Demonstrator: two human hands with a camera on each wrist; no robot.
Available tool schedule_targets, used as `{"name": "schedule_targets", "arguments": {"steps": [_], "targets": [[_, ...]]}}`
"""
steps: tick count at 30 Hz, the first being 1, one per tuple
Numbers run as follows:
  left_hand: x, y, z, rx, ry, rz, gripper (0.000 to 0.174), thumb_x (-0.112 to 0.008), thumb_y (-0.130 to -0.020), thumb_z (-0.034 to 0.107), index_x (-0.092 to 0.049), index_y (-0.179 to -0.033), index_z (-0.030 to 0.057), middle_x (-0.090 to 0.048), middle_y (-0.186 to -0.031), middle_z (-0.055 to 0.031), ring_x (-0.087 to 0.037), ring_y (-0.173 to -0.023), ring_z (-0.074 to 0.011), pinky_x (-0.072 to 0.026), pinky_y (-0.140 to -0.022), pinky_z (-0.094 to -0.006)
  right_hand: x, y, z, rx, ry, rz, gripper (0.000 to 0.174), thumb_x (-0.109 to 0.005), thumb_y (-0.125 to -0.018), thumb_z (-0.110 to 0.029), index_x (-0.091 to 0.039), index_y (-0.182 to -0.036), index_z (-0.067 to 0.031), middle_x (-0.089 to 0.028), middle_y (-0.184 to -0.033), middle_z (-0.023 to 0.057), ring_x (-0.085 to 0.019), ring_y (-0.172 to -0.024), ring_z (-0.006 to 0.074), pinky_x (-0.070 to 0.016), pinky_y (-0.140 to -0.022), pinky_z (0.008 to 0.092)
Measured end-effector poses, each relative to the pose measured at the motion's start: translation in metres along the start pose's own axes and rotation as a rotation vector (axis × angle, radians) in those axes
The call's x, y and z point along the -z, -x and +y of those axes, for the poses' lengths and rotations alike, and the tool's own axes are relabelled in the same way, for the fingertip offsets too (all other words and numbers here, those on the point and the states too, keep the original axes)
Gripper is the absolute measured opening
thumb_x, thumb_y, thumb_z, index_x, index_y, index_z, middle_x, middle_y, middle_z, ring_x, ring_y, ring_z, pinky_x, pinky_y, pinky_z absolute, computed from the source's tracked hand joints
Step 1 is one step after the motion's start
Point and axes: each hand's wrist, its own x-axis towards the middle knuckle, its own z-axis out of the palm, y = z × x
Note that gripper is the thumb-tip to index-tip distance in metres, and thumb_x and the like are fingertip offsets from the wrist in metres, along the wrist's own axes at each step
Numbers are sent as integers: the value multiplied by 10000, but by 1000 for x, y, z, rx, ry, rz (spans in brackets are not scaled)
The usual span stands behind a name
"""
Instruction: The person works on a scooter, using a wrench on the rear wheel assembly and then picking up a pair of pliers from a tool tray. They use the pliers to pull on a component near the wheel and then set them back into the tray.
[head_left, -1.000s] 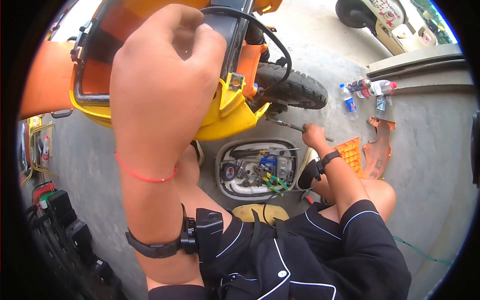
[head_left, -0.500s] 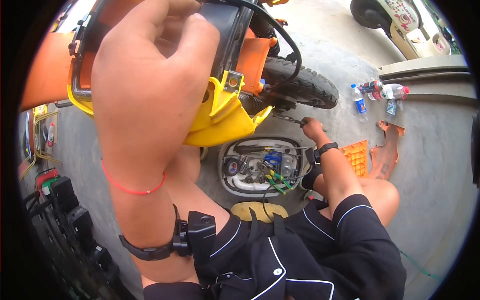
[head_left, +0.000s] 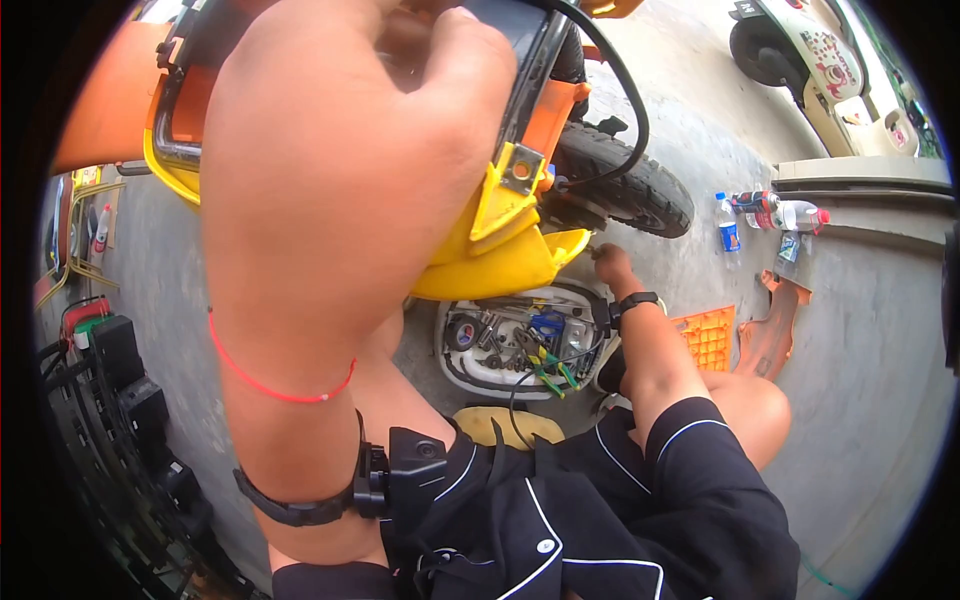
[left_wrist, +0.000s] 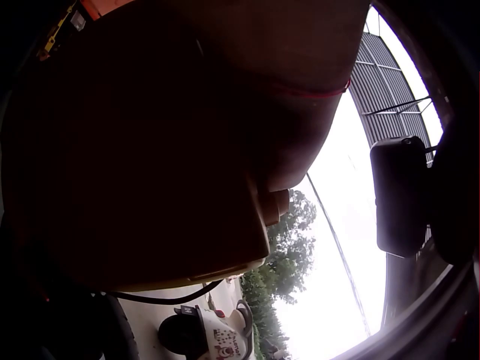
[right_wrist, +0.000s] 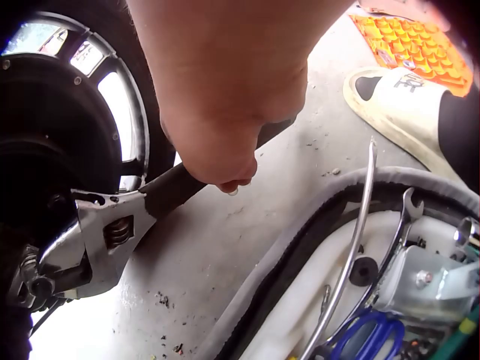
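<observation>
Right hand [head_left: 612,264] slid closer to the yellow panel [head_left: 500,262], fingers wrapped round an adjustable wrench [right_wrist: 146,210], wheel [head_left: 630,188] beside it; can't tell if left hand [head_left: 335,170] grips anything.

No lettering clearly legible.

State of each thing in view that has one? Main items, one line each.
Adjustable wrench, jaws at the wheel hub
Right hand, gripping the wrench
Left hand, at the yellow bodywork, grip unclear
Tool tray, uncovered, filled
Green-handled pliers, handles apart
Red-capped bottle, closed
Blue-capped bottle, closed
</observation>
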Motion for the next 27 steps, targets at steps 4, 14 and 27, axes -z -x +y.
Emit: {"name": "schedule_targets", "arguments": {"steps": [4,14,27], "targets": [[-2,-1,2,17,-19,81,234,-615,-946,158,-680,-1090,-14,-737,-957,-118,-714,-866,-182,-544,-806,-281,-12,-3,8,22,-80,117,254,-630,-823,-134,-732,-1051,-87,-704,-1021,241,-664,-1023,414,-516,-891,472],[-1,7,4,64,-87,87,228,-602,-925,190,-673,-1012,-8,-719,-910,-158,-698,-851,-268,-539,-793,-353,34,19,9,73,75,171,253,-611,-826,-195,-772,-1017,-152,-732,-966,185,-687,-980,382,-503,-860,450],[10,6,18,68,-159,90,245,-586,-897,232,-663,-910,-1,-695,-850,-210,-678,-831,-379,-532,-775,-447,70,63,-33,-257,249,159,252,-596,-853,-237,-777,-1017,-174,-749,-991,156,-695,-1026,322,-406,-928,420]]}}
